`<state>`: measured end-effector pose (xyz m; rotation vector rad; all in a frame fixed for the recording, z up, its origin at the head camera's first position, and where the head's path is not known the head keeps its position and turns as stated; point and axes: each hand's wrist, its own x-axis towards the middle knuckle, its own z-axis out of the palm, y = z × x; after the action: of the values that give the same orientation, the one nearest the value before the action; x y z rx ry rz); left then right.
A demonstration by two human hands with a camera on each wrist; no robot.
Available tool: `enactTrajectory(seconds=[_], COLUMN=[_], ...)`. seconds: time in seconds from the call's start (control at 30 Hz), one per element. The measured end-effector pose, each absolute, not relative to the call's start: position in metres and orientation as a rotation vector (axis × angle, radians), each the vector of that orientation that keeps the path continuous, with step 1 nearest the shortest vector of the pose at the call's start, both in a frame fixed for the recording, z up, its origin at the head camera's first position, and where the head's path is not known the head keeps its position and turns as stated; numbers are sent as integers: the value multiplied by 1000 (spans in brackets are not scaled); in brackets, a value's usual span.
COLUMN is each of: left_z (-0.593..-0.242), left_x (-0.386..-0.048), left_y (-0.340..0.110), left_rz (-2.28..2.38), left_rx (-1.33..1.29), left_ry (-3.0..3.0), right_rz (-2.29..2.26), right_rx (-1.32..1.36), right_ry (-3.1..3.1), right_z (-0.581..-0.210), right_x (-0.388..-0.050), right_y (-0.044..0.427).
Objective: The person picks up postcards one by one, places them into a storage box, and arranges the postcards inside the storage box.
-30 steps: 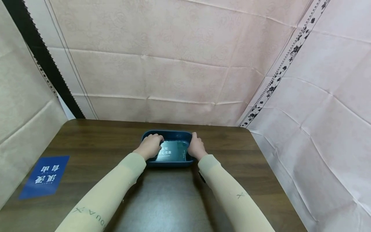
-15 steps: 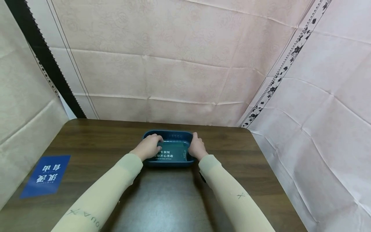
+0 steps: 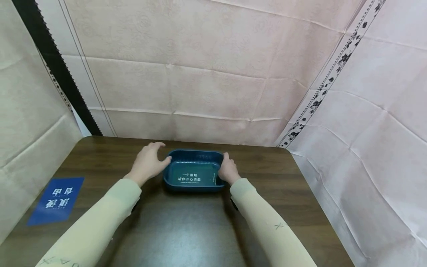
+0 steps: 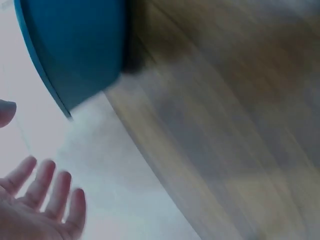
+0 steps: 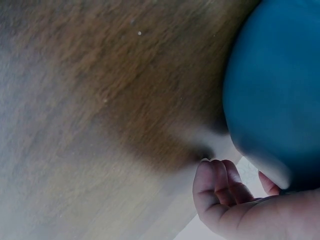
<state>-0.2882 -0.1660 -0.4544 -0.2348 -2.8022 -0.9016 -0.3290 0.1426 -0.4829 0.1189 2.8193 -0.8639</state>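
Observation:
A dark blue rectangular tray [image 3: 192, 188] with rounded corners sits near the table's far edge. Inside it lies a green card [image 3: 205, 174] with white characters. My right hand [image 3: 228, 170] grips the tray's right end at the rim; in the right wrist view its curled fingers [image 5: 220, 182] show beside the tray's blue outer wall [image 5: 280, 85]. To the left of the tray is my left hand [image 3: 146, 163], fingers spread and holding nothing, the thumb close to the tray's left corner. The left wrist view shows those fingers [image 4: 59, 192] apart from the tray wall [image 4: 75, 45].
A blue card [image 3: 56, 202] with white characters lies flat at the left of the brown wooden table [image 3: 186, 230]. Pale cloth [image 3: 200, 92] hangs behind the table and along both sides.
My left hand has come out of the tray and moved left, its fingers opening. The card's characters now show fully. My right hand stays at the tray's right end.

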Motion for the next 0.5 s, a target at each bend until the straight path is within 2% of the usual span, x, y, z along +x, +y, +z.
enactTrajectory(seconds=[0.23,0.5], left_z=[-462,-465], left_x=[-271,-247], left_y=[-225,-292], left_rz=[-705,-626], left_rx=[30,458], left_ry=[-2852,-3031], right_rz=[-866,-850], right_rx=[110,141], right_ry=[2822,2808], right_z=[-484,-485], right_x=[-328,-333], right_y=[142,142])
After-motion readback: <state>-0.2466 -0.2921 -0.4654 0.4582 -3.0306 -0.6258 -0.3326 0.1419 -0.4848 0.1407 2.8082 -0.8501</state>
